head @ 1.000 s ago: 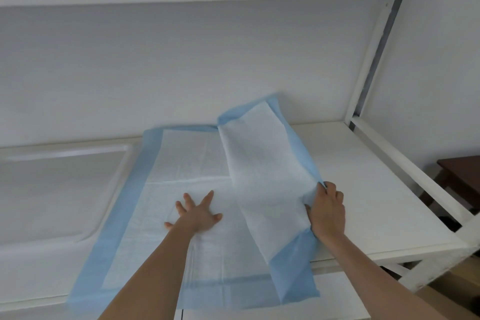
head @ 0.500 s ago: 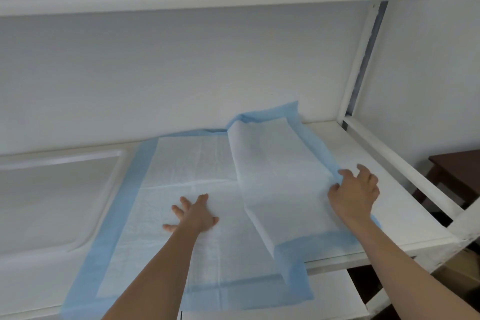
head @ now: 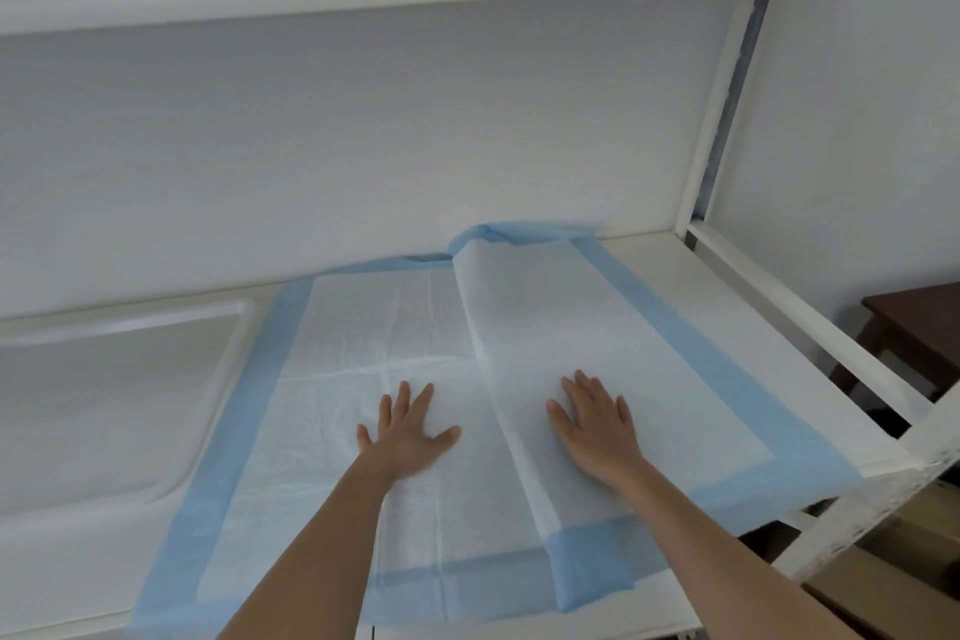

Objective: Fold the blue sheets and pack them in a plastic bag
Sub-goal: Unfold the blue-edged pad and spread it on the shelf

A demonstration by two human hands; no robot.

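Pressing our left hand and right hand flat, fingers spread, gripping nothing, on the blue sheet, its right part folded, near the shelf's front edge

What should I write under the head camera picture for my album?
Both hands, left hand and right hand, press flat on a blue-edged sheet spread over a white table.

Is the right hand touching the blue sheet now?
Touching. The head view shows the right hand lying flat, fingers straight, on the blue sheet.
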